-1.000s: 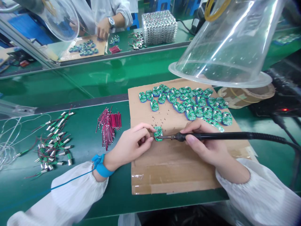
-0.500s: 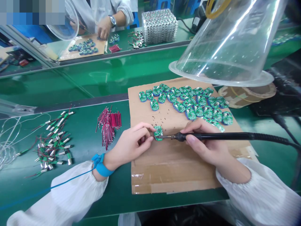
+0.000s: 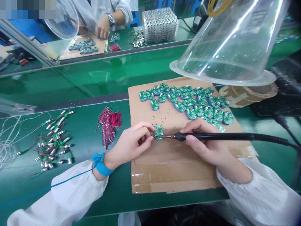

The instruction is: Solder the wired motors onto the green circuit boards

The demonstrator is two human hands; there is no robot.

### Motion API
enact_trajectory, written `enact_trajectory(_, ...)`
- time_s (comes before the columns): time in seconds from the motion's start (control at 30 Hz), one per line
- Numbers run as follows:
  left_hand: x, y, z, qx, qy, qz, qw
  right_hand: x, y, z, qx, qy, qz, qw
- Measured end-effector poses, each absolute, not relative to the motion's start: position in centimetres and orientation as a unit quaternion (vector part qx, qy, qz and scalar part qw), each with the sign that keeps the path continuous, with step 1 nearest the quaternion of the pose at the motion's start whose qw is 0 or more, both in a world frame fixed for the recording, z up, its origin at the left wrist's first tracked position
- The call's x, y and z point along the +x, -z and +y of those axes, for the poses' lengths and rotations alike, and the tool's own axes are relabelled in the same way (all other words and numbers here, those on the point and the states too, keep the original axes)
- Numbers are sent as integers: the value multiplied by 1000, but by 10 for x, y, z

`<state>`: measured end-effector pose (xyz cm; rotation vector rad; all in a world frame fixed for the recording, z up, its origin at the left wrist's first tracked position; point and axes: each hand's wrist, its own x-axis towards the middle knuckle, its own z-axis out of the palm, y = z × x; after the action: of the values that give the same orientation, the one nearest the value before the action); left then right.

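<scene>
My right hand [image 3: 207,142] is closed around the black handle of a soldering iron [image 3: 218,136]. The iron lies nearly level, its metal tip on the lower part of a small green circuit board [image 3: 158,131]. That board rests on a sheet of cardboard [image 3: 169,169]. At the board's left edge is my left hand [image 3: 133,141], thumb and fingers pinched together; whatever sits between the fingertips is too small to make out. A blue strap with a cord circles my left wrist. Left of this hand lies a bundle of short dark-red wires [image 3: 109,125].
Many green boards [image 3: 188,102] cover the cardboard's far part. Small metal cylinders with wires [image 3: 55,138] lie at left. A clear plastic funnel [image 3: 223,50] hangs above a tape-covered round piece [image 3: 246,94] at right. Across the divider, a co-worker's hand [image 3: 103,26] is over another board pile.
My hands, the iron and the board hold almost the same place. The view has shifted very slightly. Across the divider, the co-worker's hand and tool have moved a little.
</scene>
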<state>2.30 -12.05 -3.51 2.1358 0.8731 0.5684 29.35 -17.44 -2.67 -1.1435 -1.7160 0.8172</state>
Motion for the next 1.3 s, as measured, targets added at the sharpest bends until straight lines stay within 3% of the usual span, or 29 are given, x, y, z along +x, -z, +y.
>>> enact_trajectory(0.33,23,34,-120,831,-223,344,376,298,30,-177,-458,-313,-698,453)
enact_trajectory(0.53,20,36,-119,821,-241,345,386,298,31,-176,-489,-318,-518,626)
enact_trajectory(0.63,18,37,-117,817,-245,341,395,294,27,-174,-499,-318,-457,664)
enact_trajectory(0.87,11,32,-111,836,-179,319,409,297,35,-177,-478,-380,-516,601)
enact_trajectory(1.3,16,33,-114,830,-209,338,391,293,35,-177,-474,-367,-610,519)
